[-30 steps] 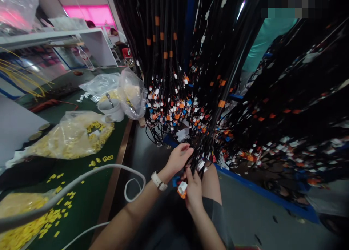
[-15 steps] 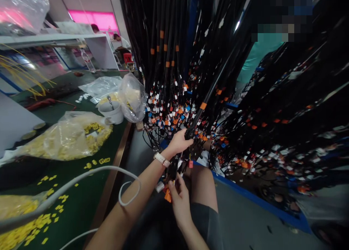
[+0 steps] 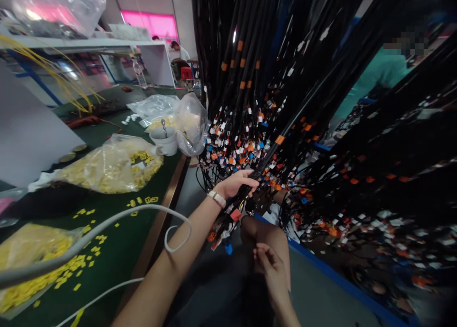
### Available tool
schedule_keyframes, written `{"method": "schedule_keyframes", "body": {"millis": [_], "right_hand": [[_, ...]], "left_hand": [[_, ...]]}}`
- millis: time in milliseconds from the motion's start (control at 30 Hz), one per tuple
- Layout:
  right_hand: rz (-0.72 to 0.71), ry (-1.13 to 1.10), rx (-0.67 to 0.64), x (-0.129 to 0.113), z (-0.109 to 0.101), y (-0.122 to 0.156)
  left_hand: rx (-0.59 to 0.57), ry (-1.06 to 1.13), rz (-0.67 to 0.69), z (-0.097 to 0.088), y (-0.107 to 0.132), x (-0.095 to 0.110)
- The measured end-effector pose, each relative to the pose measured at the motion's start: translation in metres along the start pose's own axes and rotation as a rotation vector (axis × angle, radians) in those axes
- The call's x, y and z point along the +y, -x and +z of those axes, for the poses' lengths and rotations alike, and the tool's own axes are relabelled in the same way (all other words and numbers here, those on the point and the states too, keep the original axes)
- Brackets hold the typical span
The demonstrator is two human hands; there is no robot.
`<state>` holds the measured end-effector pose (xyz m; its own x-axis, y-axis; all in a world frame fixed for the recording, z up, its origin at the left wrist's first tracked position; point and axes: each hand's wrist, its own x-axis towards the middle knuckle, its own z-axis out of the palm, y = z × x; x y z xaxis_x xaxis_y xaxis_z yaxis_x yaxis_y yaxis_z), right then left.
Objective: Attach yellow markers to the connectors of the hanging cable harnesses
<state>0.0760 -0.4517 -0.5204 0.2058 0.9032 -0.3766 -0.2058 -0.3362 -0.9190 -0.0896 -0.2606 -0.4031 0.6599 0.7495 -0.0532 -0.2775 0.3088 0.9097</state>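
Note:
My left hand is wrapped round a black wire harness, with an orange tape band above the grip. Below that hand, the harness's loose connectors hang over my lap: a red connector, a blue connector and an orange one. My right hand is over my thigh, apart from the harness, fingers curled and thumb close to the fingertips. Whether anything small is pinched there I cannot make out. Many more black harnesses hang behind, ending in white, orange and blue connectors.
On the green bench to the left lie a bag of yellow pieces, loose yellow bits and a white cup. A grey hose arches above the bench edge. A blue rail runs along the right. Co-workers sit farther off.
My right hand has come away from the connectors and moved right, over my thigh. My left hand stays round the harness. The view has shifted left, and the hanging connectors have swung.

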Motion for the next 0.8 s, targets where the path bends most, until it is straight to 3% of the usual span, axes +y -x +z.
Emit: {"method": "schedule_keyframes", "body": {"millis": [133,367,800], "right_hand": [[0.086,-0.009,-0.052,0.001,-0.001,0.000],[0.122,0.031,-0.136,0.004,0.006,0.000],[0.220,0.059,-0.163,0.016,-0.007,-0.002]], "left_hand": [[-0.017,0.062,-0.003,0.004,-0.006,-0.007],[0.128,0.036,0.008,0.015,-0.013,-0.017],[0.392,-0.061,-0.136,0.031,-0.027,0.001]]}}
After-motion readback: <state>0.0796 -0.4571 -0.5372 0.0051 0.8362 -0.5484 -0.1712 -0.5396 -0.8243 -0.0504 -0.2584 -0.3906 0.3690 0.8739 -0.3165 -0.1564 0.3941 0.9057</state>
